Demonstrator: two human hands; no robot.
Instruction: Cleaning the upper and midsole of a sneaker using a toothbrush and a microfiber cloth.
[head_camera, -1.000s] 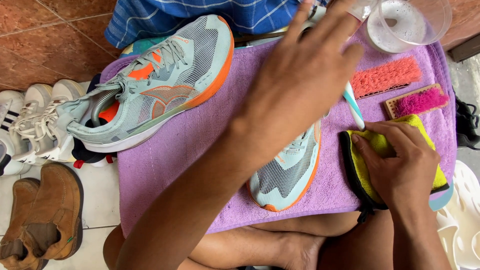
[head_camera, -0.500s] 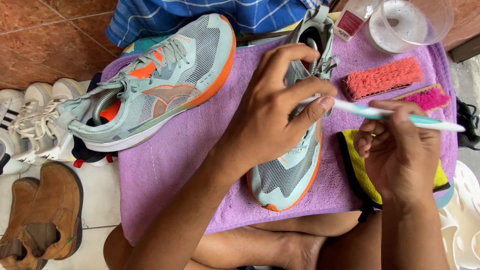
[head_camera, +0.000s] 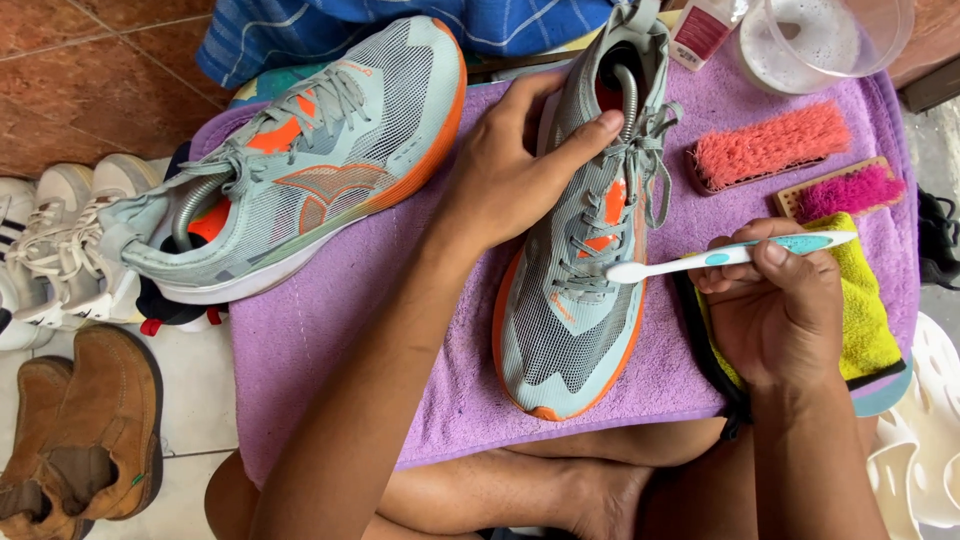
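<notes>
Left hand (head_camera: 505, 175): closed over collar of grey-orange running shoe (head_camera: 575, 250), thumb lying across shoe opening. Shoe rests sole-down on purple towel (head_camera: 330, 310), toe toward person. Right hand (head_camera: 775, 310): fingers curled around toothbrush (head_camera: 730, 255) handle; white brush head at shoe's lace area, by outer side. Yellow cloth (head_camera: 865, 320) beneath right hand. Second matching shoe (head_camera: 300, 170) lies on towel, at left. Two scrub brushes (head_camera: 770, 145), pink and orange bristles, on towel beyond toothbrush. Clear plastic cup (head_camera: 830, 40) at top right corner.
</notes>
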